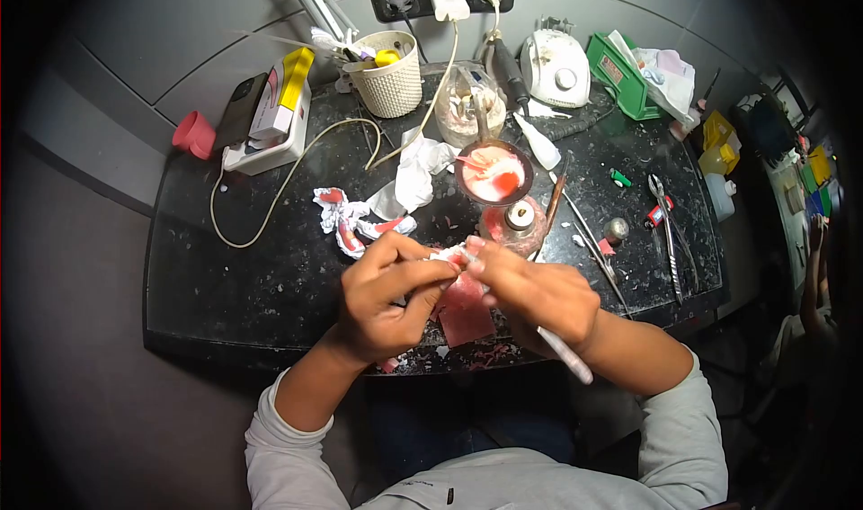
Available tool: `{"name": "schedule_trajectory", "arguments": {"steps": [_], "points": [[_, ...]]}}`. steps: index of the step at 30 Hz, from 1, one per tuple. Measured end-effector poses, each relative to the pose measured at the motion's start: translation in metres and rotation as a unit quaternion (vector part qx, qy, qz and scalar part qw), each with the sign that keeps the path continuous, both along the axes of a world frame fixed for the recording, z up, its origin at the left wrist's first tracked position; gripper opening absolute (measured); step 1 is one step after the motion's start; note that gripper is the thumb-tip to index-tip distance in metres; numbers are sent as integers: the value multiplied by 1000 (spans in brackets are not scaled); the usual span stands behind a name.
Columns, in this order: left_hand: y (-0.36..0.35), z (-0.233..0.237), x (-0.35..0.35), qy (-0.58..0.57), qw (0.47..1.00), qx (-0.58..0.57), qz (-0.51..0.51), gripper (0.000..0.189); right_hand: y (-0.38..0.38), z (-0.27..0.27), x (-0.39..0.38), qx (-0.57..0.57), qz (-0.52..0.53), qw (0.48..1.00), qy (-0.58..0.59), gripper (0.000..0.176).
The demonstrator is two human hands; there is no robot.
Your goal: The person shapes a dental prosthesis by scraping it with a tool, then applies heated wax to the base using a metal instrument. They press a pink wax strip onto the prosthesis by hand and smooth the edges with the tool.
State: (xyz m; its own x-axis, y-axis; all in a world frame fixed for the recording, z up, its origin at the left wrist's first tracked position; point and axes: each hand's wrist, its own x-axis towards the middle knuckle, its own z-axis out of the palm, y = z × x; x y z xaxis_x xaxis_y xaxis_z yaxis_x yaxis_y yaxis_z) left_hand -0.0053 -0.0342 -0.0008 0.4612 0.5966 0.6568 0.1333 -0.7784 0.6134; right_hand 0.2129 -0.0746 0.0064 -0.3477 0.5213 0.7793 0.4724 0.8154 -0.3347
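My left hand [391,294] is closed around a small white and pink piece [449,256] near the front of the black bench. Close against it, my right hand [544,296] grips a tool with a pale handle [566,355], whose end sticks out below the palm. The tool's tip is at the piece, partly hidden by my fingers. A pink sheet [467,317] lies under my hands. Just beyond them is a burner [520,216], and a pan [493,173] of pink and red material sits behind it.
White-and-red pieces [346,220] and crumpled paper [413,175] lie left of the pan. Tweezers [667,231] and a red lighter [659,212] are on the right. Behind stand a woven basket [391,78], a white device [555,67] and a green bin [620,76]. Another person's arm [814,267] shows far right.
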Motion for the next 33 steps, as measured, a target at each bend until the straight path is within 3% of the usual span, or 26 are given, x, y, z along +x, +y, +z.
{"name": "schedule_trajectory", "arguments": {"steps": [1,3,5,7,11,14,16,22,28,33], "points": [[0,0,-1,0,1000,1,2,19,1,0,0,1,2,1000,0,30],[-1,-2,-2,-137,964,-220,-63,16,2,0,1,28,-5,998,-60,35],[0,1,-7,-150,949,-266,-85,13,0,-1,-1,20,-35,998,-50,38],[3,2,-8,-115,958,-233,-120,16,-3,1,-2,15,-77,996,-45,38],[1,1,-8,-127,955,-237,-123,16,-2,2,-2,4,-34,998,-48,39],[3,1,-7,-71,975,-182,-103,18,-3,2,-1,-13,-50,998,-44,41],[4,0,-3,-3,997,-36,-74,22,-4,0,4,-34,-7,999,-28,40],[-4,-5,16,-24,999,-2,-37,21,-8,-1,-2,-117,13,992,51,41],[-6,-5,5,-20,999,4,-48,27,-2,6,2,-23,5,1000,21,37],[-3,-10,5,-36,997,51,-44,28,-4,12,-1,-60,-38,996,45,33]]}}
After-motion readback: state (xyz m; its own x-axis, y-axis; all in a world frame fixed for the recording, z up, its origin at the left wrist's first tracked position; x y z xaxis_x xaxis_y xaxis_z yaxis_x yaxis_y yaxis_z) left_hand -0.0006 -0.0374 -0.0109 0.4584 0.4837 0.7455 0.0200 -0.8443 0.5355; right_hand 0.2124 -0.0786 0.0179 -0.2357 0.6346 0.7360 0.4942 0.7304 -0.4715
